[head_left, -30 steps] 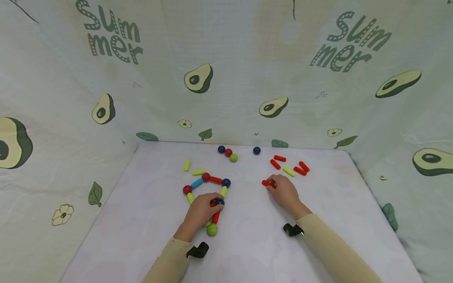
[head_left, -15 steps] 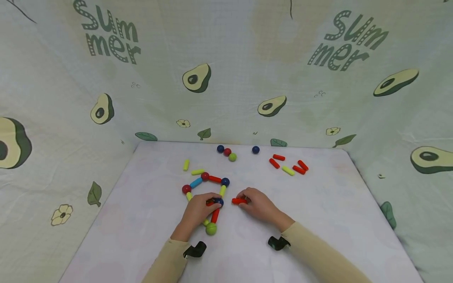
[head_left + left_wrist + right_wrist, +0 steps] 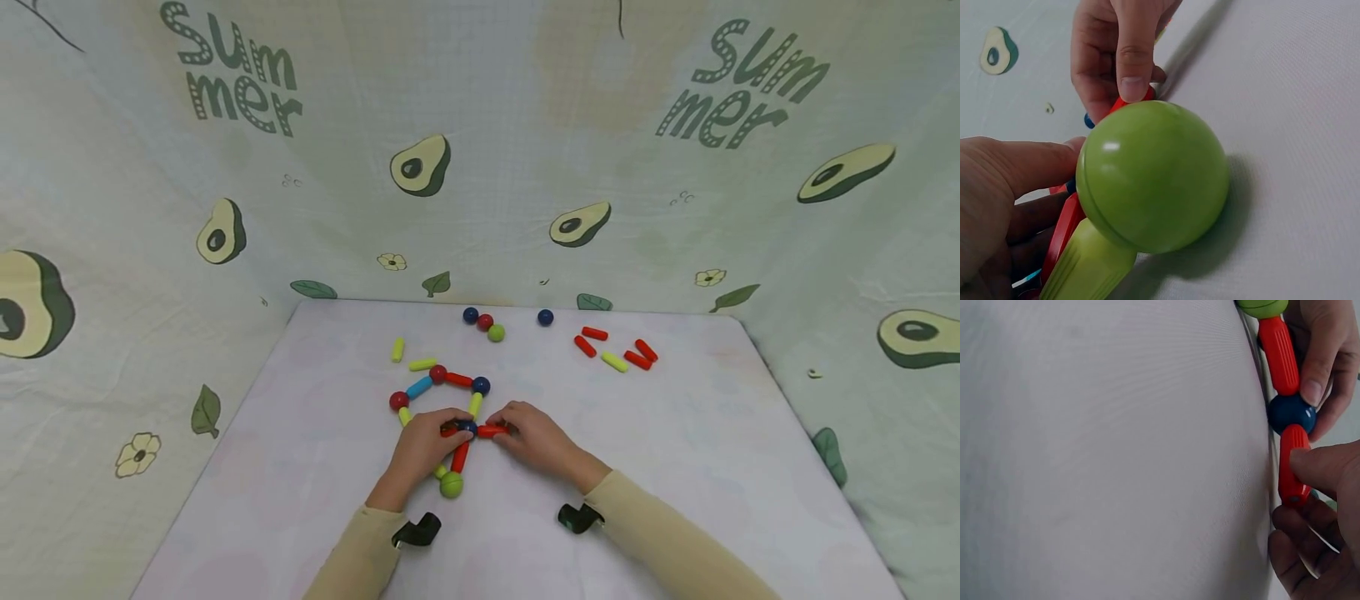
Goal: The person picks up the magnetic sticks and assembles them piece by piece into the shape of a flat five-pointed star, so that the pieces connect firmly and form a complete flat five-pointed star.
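both arms wear long beige sleeves (image 3: 667, 542) ending at the wrists, each wrist carries a small black camera mount (image 3: 418, 530) strapped beneath it, and the left hand (image 3: 420, 446) and right hand (image 3: 542, 440) are bare.

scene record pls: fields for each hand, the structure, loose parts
left hand: grips the blue ball of the structure
right hand: pinches a red stick, its end against that ball
structure: sticks and balls joined flat on the table; green ball at the near end
loose balls: four, at the far edge
loose sticks: red and yellow cluster far right; two yellow far left
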The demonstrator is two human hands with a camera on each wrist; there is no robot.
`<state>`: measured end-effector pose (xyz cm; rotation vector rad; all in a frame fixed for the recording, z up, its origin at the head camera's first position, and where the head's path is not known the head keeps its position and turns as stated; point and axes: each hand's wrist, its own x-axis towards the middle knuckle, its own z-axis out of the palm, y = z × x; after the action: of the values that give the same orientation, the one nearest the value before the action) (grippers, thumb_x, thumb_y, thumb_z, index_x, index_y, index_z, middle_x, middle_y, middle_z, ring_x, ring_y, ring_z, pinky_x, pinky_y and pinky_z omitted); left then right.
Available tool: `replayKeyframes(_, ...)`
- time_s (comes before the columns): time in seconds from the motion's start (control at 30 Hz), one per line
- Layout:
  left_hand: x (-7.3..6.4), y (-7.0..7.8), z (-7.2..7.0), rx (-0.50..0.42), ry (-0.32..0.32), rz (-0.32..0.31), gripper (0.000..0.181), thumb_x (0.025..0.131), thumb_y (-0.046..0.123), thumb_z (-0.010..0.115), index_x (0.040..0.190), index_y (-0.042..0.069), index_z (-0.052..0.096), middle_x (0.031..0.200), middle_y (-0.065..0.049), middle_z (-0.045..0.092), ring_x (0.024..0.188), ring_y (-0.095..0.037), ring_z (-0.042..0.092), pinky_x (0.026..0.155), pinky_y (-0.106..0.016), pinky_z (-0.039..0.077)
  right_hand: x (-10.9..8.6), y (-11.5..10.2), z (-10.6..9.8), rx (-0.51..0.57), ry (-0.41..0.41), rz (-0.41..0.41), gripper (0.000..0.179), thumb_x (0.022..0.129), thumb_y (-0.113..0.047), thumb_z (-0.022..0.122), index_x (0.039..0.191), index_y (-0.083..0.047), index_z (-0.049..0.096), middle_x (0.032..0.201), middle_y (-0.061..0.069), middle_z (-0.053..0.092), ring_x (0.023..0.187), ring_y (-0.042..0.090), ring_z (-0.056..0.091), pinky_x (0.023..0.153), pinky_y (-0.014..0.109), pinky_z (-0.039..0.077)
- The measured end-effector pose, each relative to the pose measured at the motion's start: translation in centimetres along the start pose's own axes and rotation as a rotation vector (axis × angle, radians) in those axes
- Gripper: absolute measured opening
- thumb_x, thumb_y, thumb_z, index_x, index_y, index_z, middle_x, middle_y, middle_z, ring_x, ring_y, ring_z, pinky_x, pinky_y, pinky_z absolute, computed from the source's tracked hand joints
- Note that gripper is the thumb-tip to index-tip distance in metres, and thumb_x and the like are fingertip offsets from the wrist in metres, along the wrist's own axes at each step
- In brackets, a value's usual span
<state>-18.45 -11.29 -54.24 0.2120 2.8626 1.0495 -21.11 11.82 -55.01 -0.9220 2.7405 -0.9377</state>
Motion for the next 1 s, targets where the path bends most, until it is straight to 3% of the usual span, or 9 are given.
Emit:
replayKeyframes(0.2, 0.0, 0.1, -0.1, 0.005, -0.004, 0.007, 0.029, 0.091, 0.034, 0.078, 0.119, 0.027, 0.074, 0.113, 0.005, 0.071, 0.093, -0.016, 0.059, 0.085, -0.038, 0.054, 0.1, 0.6, -0.7, 0.056, 0.039, 0.069, 0.023, 0.099, -0.023, 0.069, 0.121, -0.019, 0.070, 0.113, -0.009, 0.065, 0.100, 0.009, 0.057, 0.090, 0.034, 0.052)
replayKeyframes(0.43, -0.1, -0.2, -0.2, -0.013, -0.006, -0.015, 0.028, 0.091, 0.033, 0.078, 0.119, 0.029, 0.074, 0.110, 0.007, 0.070, 0.091, -0.014, 0.057, 0.078, -0.031, 0.052, 1.4, 5.6, -3.2, 0.077, 0.317, 0.315, 0.030, 0.099, -0.021, 0.067, 0.128, -0.014, 0.064, 0.125, 0.005, 0.060, 0.111, 0.023, 0.055, 0.096, 0.044, 0.049)
replayKeyframes(0.57, -0.2, -0.3, -0.1, -0.016, -0.008, -0.009, 0.028, 0.091, 0.033, 0.078, 0.119, 0.028, 0.074, 0.108, 0.008, 0.070, 0.089, -0.014, 0.057, 0.076, -0.029, 0.052, 1.7, 8.8, -5.0, -0.021, 0.464, 0.390, 0.034, 0.098, -0.016, 0.067, 0.130, -0.004, 0.062, 0.129, 0.017, 0.055, 0.116, 0.035, 0.051, 0.100, 0.052, 0.044)
replayKeyframes(0.67, -0.1, -0.3, 0.0, -0.006, -0.010, -0.003, 0.029, 0.092, 0.033, 0.077, 0.120, 0.029, 0.074, 0.108, 0.008, 0.070, 0.090, -0.013, 0.057, 0.075, -0.028, 0.052, 2.0, 10.4, -6.4, -0.138, 0.520, 0.422, 0.036, 0.096, -0.014, 0.068, 0.128, 0.001, 0.062, 0.130, 0.022, 0.054, 0.118, 0.041, 0.048, 0.100, 0.056, 0.041)
replayKeyframes(0.83, 0.0, -0.3, 0.2, 0.012, -0.008, 0.006, 0.029, 0.092, 0.034, 0.077, 0.120, 0.029, 0.074, 0.109, 0.008, 0.071, 0.091, -0.013, 0.058, 0.075, -0.027, 0.052, 2.5, 11.9, -8.2, -0.307, 0.463, 0.486, 0.037, 0.097, -0.018, 0.069, 0.128, 0.001, 0.064, 0.129, 0.025, 0.058, 0.115, 0.043, 0.050, 0.096, 0.058, 0.044)
replayKeyframes(1.0, 0.0, -0.3, 0.2, 0.012, -0.012, -0.003, 0.029, 0.091, 0.034, 0.077, 0.120, 0.030, 0.074, 0.107, 0.009, 0.070, 0.089, -0.013, 0.057, 0.072, -0.026, 0.050, 3.0, 12.2, -8.8, -0.343, 0.385, 0.491, 0.034, 0.096, -0.015, 0.071, 0.126, 0.000, 0.067, 0.122, 0.022, 0.066, 0.109, 0.041, 0.054, 0.095, 0.057, 0.045)
